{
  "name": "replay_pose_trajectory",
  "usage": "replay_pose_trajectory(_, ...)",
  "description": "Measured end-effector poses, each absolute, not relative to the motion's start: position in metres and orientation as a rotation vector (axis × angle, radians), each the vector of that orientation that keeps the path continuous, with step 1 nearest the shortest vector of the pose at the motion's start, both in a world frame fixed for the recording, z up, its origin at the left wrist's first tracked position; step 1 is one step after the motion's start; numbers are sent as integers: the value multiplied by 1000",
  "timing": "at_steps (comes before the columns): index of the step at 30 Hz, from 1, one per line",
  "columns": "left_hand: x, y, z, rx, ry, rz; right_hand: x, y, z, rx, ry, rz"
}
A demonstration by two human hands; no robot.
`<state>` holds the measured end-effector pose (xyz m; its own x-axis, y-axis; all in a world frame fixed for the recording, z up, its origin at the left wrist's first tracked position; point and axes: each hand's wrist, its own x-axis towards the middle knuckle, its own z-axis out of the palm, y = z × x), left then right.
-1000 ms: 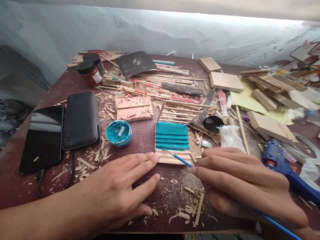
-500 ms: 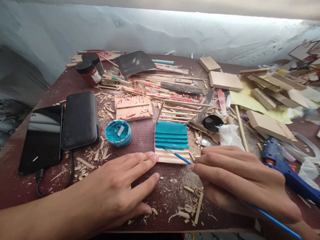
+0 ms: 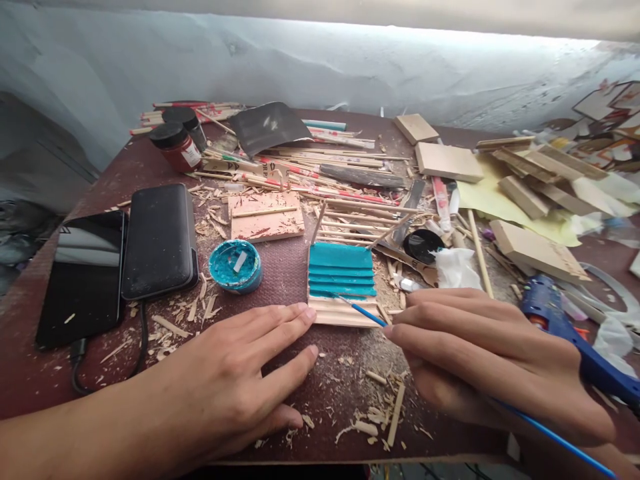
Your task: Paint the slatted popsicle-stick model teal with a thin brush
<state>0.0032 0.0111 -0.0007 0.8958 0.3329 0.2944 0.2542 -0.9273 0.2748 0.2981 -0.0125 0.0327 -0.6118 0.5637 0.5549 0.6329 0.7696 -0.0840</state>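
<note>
Left to right from my feed: an open teal paint pot (image 3: 235, 266), then the slatted stick panel (image 3: 341, 283) mid-table (image 3: 285, 277). The left hand (image 3: 235, 373) lies flat, fingers loosely spread, tips touching the panel's bare near corner. The right hand (image 3: 480, 353) pinches a blue brush (image 3: 363, 312), bristles at the paint's edge. My worry: with a hold that light, the panel could skid and smear wet teal.

Soft daylight from upper right; right edge overexposed, edges stretched, centre sharp.
</note>
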Motion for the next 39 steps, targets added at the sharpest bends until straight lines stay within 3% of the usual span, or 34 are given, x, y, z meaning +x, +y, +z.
replay_pose_trajectory(39,6,11,1,2858,450,521,305,-7,32,-838,-2387,-258)
